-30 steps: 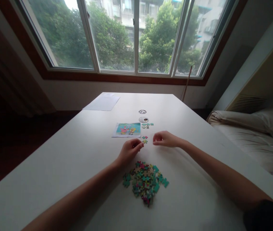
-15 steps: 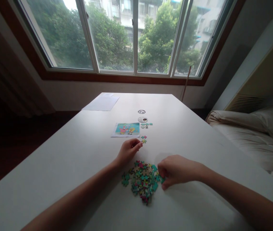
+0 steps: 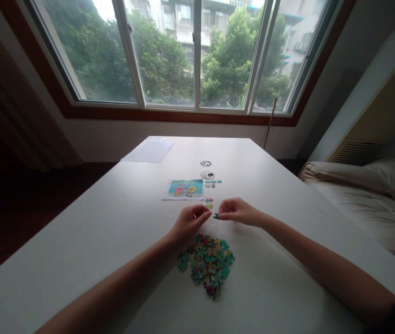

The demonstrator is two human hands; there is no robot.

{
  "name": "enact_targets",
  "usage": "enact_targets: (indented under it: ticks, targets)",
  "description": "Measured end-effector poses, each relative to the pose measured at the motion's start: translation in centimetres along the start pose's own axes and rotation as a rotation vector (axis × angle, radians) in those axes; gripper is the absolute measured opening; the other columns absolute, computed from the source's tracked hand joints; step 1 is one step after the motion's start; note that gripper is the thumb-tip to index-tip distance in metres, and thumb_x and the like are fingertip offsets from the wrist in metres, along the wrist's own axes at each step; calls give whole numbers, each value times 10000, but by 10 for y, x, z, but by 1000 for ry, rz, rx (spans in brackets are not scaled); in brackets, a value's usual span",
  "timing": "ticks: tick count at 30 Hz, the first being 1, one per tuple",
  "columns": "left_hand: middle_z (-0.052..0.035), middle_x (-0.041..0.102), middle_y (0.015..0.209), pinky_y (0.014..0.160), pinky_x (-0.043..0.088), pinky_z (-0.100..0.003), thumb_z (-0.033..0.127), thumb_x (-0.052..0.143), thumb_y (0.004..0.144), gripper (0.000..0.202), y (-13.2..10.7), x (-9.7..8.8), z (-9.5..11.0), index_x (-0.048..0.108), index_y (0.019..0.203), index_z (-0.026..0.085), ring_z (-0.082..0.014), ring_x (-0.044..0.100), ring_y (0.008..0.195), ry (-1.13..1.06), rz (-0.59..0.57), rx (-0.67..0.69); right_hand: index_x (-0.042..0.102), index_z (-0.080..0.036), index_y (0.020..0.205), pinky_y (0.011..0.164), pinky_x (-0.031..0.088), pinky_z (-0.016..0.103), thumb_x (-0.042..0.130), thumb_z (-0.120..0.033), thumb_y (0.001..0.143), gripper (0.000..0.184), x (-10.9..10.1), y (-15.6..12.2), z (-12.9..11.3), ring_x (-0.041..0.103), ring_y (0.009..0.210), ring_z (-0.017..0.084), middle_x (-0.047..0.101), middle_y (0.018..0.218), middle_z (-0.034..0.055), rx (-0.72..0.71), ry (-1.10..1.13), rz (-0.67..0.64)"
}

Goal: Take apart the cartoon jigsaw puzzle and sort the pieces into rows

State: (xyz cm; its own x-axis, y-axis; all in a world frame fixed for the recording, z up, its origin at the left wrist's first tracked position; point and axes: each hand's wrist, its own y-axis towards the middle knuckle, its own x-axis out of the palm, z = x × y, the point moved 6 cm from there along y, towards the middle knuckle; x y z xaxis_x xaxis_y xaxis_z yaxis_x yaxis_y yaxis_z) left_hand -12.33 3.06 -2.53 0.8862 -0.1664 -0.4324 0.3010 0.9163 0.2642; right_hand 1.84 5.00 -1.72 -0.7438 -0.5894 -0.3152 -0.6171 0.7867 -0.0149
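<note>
Between the fingertips of my right hand is a green jigsaw puzzle piece, just above or on the table. My left hand is curled close by, thumb and forefinger pinched; what they hold, if anything, is too small to make out. Right beyond the fingertips lie a few puzzle pieces, pink and yellow-green. A heap of mixed puzzle pieces, mostly green and teal, lies on the near side of both hands. Past my left hand rests a printed cartoon picture with pink and yellow figures.
Several teal pieces lie right of the picture. Beyond them are two round flat items, one behind the other. Paper sheets lie at the white table's far left corner. A cream sofa stands to the right.
My right hand has moved from the heap's right side up and left to near my left hand, bringing a green puzzle piece. My left hand has stayed nearly in place.
</note>
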Motion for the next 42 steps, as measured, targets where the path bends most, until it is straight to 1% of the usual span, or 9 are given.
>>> enact_targets:
  ticks: [4, 11, 15, 18, 21, 26, 31, 35, 42]
  targets:
    - [10, 514, 587, 513, 325, -206, 346, 500, 785, 257, 0, 0, 2, 627, 764, 124, -105, 429, 558, 0, -19, 15, 541, -129, 708, 460, 326, 187, 679, -379, 617, 299, 0, 7, 6, 449, 497, 60, 537, 579, -33, 7, 109, 145]
    - [12, 516, 589, 503, 313, -199, 331, 510, 777, 246, 1, 2, 2, 603, 698, 117, -94, 415, 552, 2, -36, 28, 566, -141, 721, 542, 401, 220, 678, -362, 625, 266, 3, 10, 11, 519, 576, 86, 588, 665, -3, -107, 172, 231]
    - [10, 521, 590, 499, 313, -198, 328, 511, 773, 251, 0, 3, 2, 600, 672, 116, -92, 412, 550, -7, -44, 29, 573, -152, 737, 561, 407, 238, 643, -380, 670, 248, 5, 7, 8, 530, 607, 106, 601, 685, 9, -175, 29, 275]
    - [9, 517, 588, 505, 319, -199, 324, 518, 770, 243, 1, 1, -1, 599, 675, 115, -93, 413, 553, -19, -18, 17, 579, -167, 797, 553, 395, 235, 592, -380, 727, 224, 2, -2, 1, 524, 598, 108, 603, 670, 6, -241, -176, 375]
    - [12, 505, 581, 505, 324, -200, 329, 528, 764, 240, 2, -2, -5, 596, 680, 114, -93, 412, 550, -39, 22, 5, 571, -191, 903, 596, 400, 245, 569, -356, 757, 220, -1, -13, -7, 510, 583, 101, 610, 695, -2, -330, -379, 475]
    - [17, 492, 580, 502, 323, -197, 339, 531, 765, 245, 2, -1, -6, 588, 673, 120, -92, 412, 550, -60, 9, 10, 563, -220, 996, 673, 376, 267, 590, -355, 752, 280, 6, -20, -9, 495, 558, 92, 624, 746, -10, -420, -625, 502]
    - [17, 505, 580, 497, 314, -193, 338, 536, 761, 242, 2, 1, -2, 595, 672, 121, -90, 411, 547, -80, -22, 23, 581, -215, 955, 686, 350, 261, 576, -366, 769, 240, 12, -20, -10, 499, 556, 87, 622, 724, -17, -456, -706, 476]
    - [17, 508, 579, 497, 314, -194, 340, 535, 761, 246, 2, 2, 0, 598, 671, 120, -90, 411, 546, -96, -34, 23, 587, -210, 935, 693, 350, 258, 562, -341, 785, 200, 10, -22, -11, 500, 545, 83, 624, 703, -23, -466, -705, 504]
    - [17, 495, 560, 501, 322, -203, 343, 528, 761, 247, 1, 0, -5, 592, 676, 120, -96, 421, 542, -73, -16, -2, 605, -218, 926, 683, 377, 256, 582, -336, 766, 200, -9, -26, -9, 499, 516, 92, 615, 632, -31, -402, -669, 693]
